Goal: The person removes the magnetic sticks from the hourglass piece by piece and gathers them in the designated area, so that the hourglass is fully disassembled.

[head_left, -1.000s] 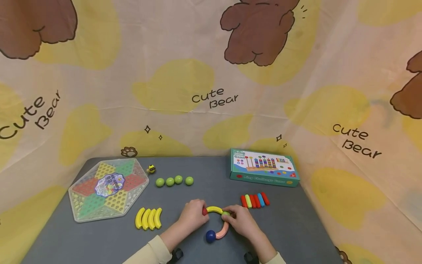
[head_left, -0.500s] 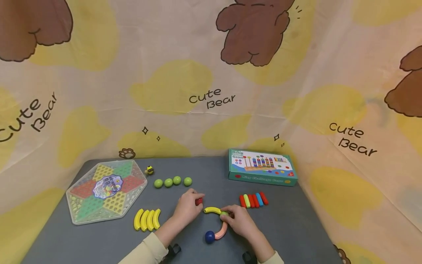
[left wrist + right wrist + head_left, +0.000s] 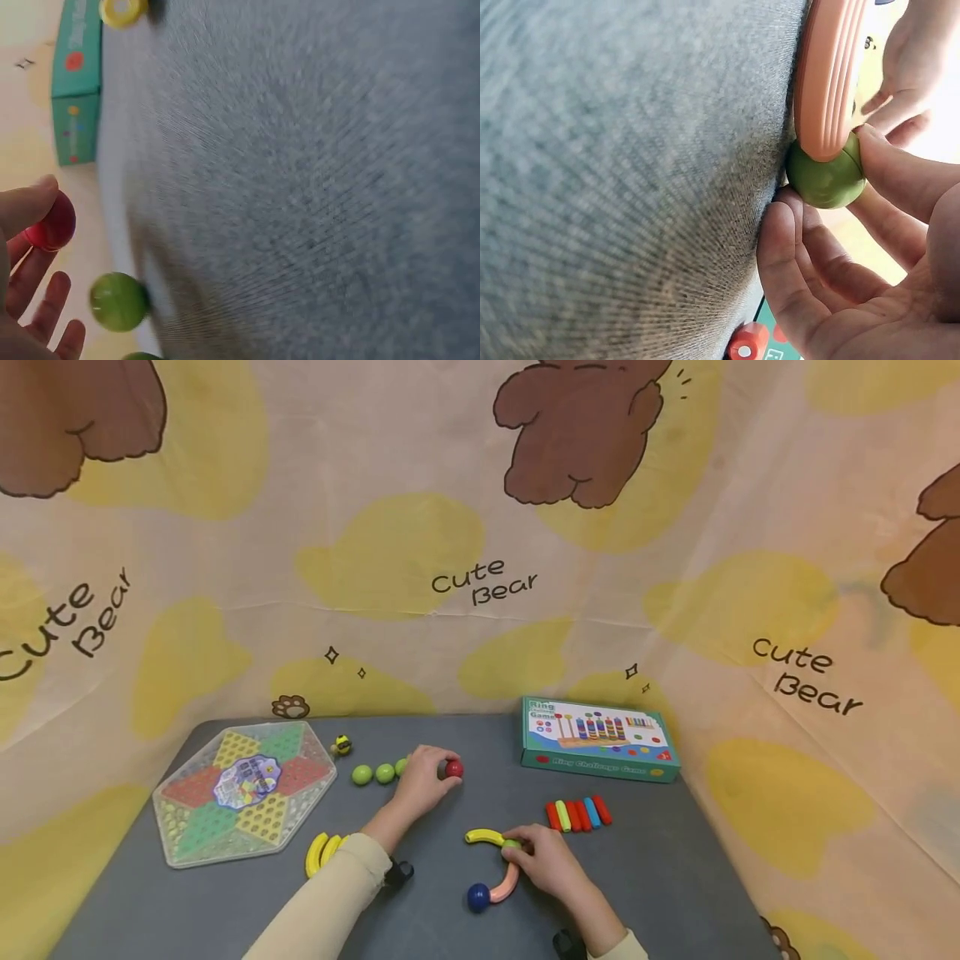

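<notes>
My left hand point(image 3: 420, 781) pinches a red ball point(image 3: 454, 768) between thumb and fingers. It is beside the row of green balls point(image 3: 373, 774) and hides part of that row. In the left wrist view, a green ball point(image 3: 118, 301) lies just past the fingers. My right hand point(image 3: 552, 862) holds another green ball point(image 3: 826, 180) at the table. A pink curved piece point(image 3: 506, 885) and a yellow curved piece point(image 3: 483, 836) both meet that ball, forming an arc. At the pink piece's other end sits a dark blue ball point(image 3: 478, 897).
Several yellow curved pieces point(image 3: 318, 855) lie at the left, partly behind my left sleeve. A hexagonal board in clear plastic point(image 3: 246, 793) stands back left, with a small bee figure point(image 3: 342, 745) beside it. Short coloured sticks point(image 3: 579, 815) lie before a green game box point(image 3: 600, 765).
My left hand has taken the red ball off the yellow piece's end and carried it away, up and left, to the green balls. The right hand has stayed on its green ball.
</notes>
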The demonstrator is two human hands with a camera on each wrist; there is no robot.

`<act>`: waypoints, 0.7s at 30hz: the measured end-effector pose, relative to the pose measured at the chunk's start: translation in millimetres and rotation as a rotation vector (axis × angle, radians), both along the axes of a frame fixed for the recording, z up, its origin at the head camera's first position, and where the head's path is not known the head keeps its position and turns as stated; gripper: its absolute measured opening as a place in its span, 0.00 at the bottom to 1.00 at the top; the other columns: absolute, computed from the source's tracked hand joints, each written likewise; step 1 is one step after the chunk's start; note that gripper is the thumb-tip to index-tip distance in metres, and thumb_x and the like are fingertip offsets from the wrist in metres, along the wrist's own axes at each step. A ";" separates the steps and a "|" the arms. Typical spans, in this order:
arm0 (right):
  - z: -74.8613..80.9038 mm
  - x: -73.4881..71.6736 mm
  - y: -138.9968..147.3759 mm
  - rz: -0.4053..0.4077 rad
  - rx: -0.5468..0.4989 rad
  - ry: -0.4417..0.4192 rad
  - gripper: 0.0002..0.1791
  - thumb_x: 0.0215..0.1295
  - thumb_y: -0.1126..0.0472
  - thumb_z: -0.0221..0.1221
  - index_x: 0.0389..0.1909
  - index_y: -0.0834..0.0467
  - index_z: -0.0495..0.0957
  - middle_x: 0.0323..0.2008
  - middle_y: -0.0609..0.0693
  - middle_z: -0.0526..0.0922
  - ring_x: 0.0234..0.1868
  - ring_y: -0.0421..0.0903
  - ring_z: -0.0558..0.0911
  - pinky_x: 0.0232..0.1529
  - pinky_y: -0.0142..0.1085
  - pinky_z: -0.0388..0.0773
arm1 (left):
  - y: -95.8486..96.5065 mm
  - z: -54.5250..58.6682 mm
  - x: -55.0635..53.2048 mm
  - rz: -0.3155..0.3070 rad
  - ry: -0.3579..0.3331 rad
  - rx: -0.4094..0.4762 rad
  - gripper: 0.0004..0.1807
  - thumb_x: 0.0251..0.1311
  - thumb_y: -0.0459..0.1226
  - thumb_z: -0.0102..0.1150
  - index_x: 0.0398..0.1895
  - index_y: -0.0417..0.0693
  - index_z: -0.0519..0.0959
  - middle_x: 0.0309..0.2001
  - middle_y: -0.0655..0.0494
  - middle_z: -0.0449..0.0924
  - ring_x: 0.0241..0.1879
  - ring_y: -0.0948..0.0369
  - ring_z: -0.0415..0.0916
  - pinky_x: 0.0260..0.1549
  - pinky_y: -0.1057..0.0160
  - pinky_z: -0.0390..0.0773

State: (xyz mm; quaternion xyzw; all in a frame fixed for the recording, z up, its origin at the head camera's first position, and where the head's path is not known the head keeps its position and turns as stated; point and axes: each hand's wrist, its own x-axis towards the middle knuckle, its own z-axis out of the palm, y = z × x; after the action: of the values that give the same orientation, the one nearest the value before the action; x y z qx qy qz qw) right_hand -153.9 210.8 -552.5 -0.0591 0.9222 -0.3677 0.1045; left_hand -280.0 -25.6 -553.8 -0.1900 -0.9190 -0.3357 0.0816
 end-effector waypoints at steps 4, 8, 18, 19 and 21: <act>0.3 0.3 0.4 0.010 0.007 0.009 0.14 0.66 0.52 0.66 0.49 0.52 0.87 0.41 0.48 0.84 0.35 0.42 0.75 0.37 0.36 0.75 | 1.2 -5.9 -8.1 0.013 -0.002 -0.078 0.19 0.54 0.40 0.76 0.50 0.49 0.86 0.50 0.50 0.86 0.58 0.48 0.72 0.58 0.42 0.65; 0.4 0.1 0.5 0.010 0.009 0.009 0.14 0.66 0.52 0.66 0.49 0.52 0.87 0.41 0.48 0.84 0.35 0.42 0.75 0.37 0.37 0.76 | 2.6 -12.4 -12.5 0.023 -0.003 -0.162 0.18 0.55 0.41 0.75 0.50 0.52 0.85 0.51 0.52 0.85 0.58 0.49 0.72 0.59 0.42 0.63; -1.4 -0.9 0.7 0.004 -0.003 -0.004 0.14 0.66 0.52 0.66 0.49 0.53 0.87 0.40 0.47 0.83 0.35 0.41 0.76 0.36 0.35 0.76 | 0.5 -11.6 -9.6 0.025 0.052 -0.164 0.25 0.54 0.43 0.76 0.56 0.52 0.82 0.61 0.50 0.76 0.64 0.47 0.66 0.63 0.39 0.60; -1.8 -0.8 0.9 0.004 -0.004 -0.006 0.14 0.66 0.52 0.66 0.49 0.53 0.87 0.40 0.48 0.83 0.35 0.41 0.76 0.36 0.36 0.76 | 0.6 -9.4 -6.7 0.020 0.064 -0.147 0.26 0.53 0.42 0.76 0.57 0.52 0.81 0.62 0.50 0.75 0.65 0.46 0.65 0.63 0.38 0.60; -2.2 -0.5 1.3 0.001 -0.005 -0.010 0.14 0.66 0.52 0.66 0.49 0.53 0.87 0.40 0.48 0.83 0.35 0.41 0.76 0.36 0.36 0.77 | 1.7 -3.5 1.3 0.006 0.086 -0.112 0.27 0.53 0.41 0.76 0.58 0.51 0.81 0.62 0.50 0.74 0.65 0.46 0.65 0.62 0.38 0.61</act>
State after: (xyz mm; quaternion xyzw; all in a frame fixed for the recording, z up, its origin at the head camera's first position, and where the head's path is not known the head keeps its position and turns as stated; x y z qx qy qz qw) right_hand -154.4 212.1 -554.7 -0.0577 0.9207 -0.3702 0.1093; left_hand -278.8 -23.9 -557.3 -0.2060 -0.9326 -0.2748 0.1112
